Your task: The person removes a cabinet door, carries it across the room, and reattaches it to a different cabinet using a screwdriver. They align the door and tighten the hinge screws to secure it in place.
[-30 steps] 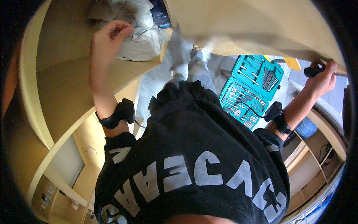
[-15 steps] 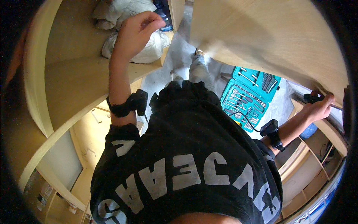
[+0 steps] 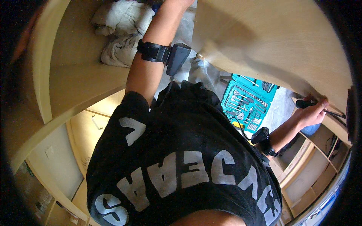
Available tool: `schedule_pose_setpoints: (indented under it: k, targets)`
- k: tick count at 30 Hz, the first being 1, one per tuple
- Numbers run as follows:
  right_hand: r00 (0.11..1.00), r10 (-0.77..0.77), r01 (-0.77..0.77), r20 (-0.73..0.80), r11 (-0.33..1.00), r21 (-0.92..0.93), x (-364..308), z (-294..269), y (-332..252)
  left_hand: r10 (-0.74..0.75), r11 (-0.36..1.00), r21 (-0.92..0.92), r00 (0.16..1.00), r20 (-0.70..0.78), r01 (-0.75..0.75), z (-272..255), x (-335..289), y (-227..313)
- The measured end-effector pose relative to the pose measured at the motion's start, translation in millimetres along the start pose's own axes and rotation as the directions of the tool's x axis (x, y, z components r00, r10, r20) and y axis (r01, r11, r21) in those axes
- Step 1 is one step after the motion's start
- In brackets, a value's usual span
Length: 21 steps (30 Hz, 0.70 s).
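Note:
My left arm reaches up past the shelf, and only the wrist and base of my left hand (image 3: 180, 2) show at the top edge. Its fingers are cut off from view. At the right, my right hand (image 3: 313, 113) is closed around a dark-handled tool (image 3: 304, 103), whose thick end sticks out beside the thumb. The tool's exact kind is unclear. That hand is beside the edge of a large pale wooden door panel (image 3: 264, 34), near a thin black bar (image 3: 336, 114).
An opened teal tool case (image 3: 247, 100) with sockets and wrenches lies on the grey floor (image 3: 277, 109). White cloth bundles (image 3: 122, 17) rest on the wooden shelf (image 3: 88, 81) at left. Open cabinet compartments (image 3: 307, 169) stand at lower right. My foot (image 3: 199, 57) is beside the panel.
My left hand has moved up and right, from in front of the cloth bundles to the top edge. My right hand has shifted slightly left and down, still gripping the tool.

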State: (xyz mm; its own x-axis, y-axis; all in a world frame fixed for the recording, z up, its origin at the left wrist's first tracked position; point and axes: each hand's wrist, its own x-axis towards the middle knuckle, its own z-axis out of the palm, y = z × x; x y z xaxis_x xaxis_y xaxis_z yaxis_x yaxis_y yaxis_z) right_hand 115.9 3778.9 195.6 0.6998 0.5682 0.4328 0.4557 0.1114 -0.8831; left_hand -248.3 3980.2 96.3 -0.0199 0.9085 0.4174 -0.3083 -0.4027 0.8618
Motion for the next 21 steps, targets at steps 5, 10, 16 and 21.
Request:
schedule_pose_setpoints:
  k: [5,10,16,21]
  targets:
    - [0.999,0.022,-0.025,-0.046,0.998,-0.056,-7,0,-3,-0.043,0.988,-0.146,0.997,0.064,0.052,16,23,-19]
    - [0.987,0.101,-0.114,-0.126,0.989,-0.096,-14,-1,-6,-0.035,0.977,-0.203,0.991,0.127,0.06,24,41,-37]
    - [0.988,0.031,-0.046,-0.149,0.994,-0.099,-12,-6,0,-0.045,0.973,-0.214,0.979,0.201,0.089,27,48,-46]
    - [0.986,0.101,-0.111,-0.135,0.992,-0.068,-13,-5,1,-0.061,0.971,-0.215,0.977,0.203,0.105,36,59,-55]
